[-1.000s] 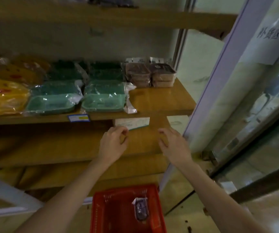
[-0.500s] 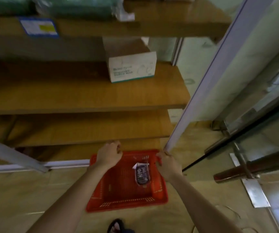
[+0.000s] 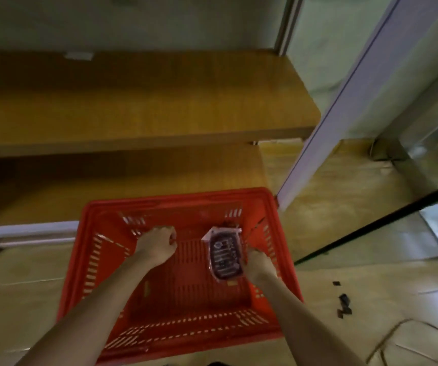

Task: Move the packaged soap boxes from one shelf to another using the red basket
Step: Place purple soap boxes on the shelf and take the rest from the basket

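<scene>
The red basket (image 3: 88, 260) stands on the floor below the wooden shelves, and both my arms reach down into it. One wrapped soap box (image 3: 223, 256), dark with a pale plastic edge, lies inside at the right. My right hand (image 3: 259, 265) is against the box's right side, with fingers curled onto its edge. My left hand (image 3: 157, 245) is over the middle of the basket floor, fingers curled into a fist with nothing visible in it.
Two bare wooden shelves: the upper one (image 3: 143, 107) and the lower one (image 3: 122, 180) just behind the basket. A pale metal post (image 3: 344, 109) slants at the right, next to a glass door (image 3: 397, 207). Small dark scraps (image 3: 343, 303) lie on the floor.
My view has tilted down from the stocked shelves to the basket. Both hands dropped from shelf height past the basket rim to its inside, the right one arriving at the soap box.
</scene>
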`<state>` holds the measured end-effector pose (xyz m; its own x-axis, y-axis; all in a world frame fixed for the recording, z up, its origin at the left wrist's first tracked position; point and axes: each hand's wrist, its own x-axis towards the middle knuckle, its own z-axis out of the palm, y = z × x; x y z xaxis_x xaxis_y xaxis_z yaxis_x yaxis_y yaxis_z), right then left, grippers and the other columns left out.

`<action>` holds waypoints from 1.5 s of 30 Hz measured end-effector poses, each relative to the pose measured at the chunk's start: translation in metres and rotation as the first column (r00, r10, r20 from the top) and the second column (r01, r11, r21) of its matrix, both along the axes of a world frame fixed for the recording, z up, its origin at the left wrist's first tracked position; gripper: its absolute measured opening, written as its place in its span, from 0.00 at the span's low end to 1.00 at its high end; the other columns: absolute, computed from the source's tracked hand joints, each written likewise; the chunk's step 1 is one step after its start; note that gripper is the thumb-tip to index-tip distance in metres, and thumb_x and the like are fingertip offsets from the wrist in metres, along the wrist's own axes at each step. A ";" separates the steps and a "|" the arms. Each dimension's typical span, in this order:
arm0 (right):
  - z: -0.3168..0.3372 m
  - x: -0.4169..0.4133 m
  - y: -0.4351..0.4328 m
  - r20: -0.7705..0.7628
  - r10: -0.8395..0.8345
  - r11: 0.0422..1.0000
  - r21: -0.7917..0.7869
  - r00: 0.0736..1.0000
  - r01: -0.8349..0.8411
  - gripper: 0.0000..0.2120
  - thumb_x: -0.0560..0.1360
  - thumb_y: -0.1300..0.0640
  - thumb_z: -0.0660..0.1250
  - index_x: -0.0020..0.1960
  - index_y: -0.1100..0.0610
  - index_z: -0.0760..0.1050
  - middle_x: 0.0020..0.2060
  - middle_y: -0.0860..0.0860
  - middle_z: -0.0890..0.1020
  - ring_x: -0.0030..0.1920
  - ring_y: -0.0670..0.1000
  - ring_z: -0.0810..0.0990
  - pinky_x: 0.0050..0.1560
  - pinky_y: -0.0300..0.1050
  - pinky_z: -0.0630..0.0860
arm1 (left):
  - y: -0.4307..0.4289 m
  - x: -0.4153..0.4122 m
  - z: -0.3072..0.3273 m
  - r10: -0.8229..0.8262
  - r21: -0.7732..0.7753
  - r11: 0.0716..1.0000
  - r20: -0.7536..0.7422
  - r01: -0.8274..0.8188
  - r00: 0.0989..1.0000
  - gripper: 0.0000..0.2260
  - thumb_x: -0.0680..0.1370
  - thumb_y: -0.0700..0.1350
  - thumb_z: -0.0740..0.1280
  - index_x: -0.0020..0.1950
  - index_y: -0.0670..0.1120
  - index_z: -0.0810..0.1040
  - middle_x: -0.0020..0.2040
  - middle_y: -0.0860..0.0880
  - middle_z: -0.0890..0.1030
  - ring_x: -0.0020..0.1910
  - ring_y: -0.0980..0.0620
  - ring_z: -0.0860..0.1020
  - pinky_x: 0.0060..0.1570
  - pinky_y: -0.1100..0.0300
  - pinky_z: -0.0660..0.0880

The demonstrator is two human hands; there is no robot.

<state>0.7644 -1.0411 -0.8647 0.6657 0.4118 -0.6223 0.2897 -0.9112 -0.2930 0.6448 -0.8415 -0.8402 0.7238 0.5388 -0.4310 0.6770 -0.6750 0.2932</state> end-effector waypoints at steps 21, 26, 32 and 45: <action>-0.102 0.019 0.033 0.130 0.097 0.975 -0.213 0.987 -0.067 0.19 0.80 0.61 0.55 0.69 0.65 0.62 0.66 0.61 0.71 0.66 0.60 0.71 0.63 0.50 0.70 | -0.026 0.009 -0.144 0.216 -0.139 0.964 -0.090 -0.227 0.972 0.12 0.75 0.44 0.60 0.55 0.49 0.79 0.57 0.44 0.80 0.58 0.44 0.77 0.55 0.54 0.74; -0.020 0.004 0.011 0.351 0.108 0.994 -0.013 0.930 -0.110 0.13 0.81 0.54 0.53 0.59 0.62 0.67 0.55 0.59 0.77 0.56 0.61 0.78 0.50 0.49 0.75 | -0.039 0.020 -0.148 0.189 -0.224 0.947 -0.191 -0.230 0.963 0.14 0.76 0.48 0.61 0.57 0.42 0.77 0.59 0.41 0.79 0.59 0.43 0.77 0.54 0.55 0.74; 0.061 -0.003 -0.044 0.576 0.014 0.941 0.268 0.817 -0.205 0.10 0.78 0.49 0.58 0.42 0.53 0.64 0.31 0.44 0.67 0.30 0.42 0.69 0.26 0.34 0.58 | -0.064 0.044 -0.161 0.176 -0.423 0.876 -0.173 -0.234 0.969 0.17 0.79 0.54 0.57 0.48 0.42 0.77 0.44 0.45 0.80 0.40 0.48 0.80 0.46 0.56 0.78; 0.075 -0.002 -0.093 0.664 -0.159 0.914 0.378 0.731 -0.144 0.22 0.73 0.32 0.47 0.40 0.48 0.66 0.34 0.46 0.75 0.29 0.51 0.76 0.31 0.50 0.74 | -0.083 0.059 -0.198 0.211 -0.478 0.830 -0.209 -0.288 0.955 0.12 0.79 0.42 0.59 0.60 0.41 0.76 0.55 0.43 0.82 0.45 0.49 0.82 0.46 0.57 0.80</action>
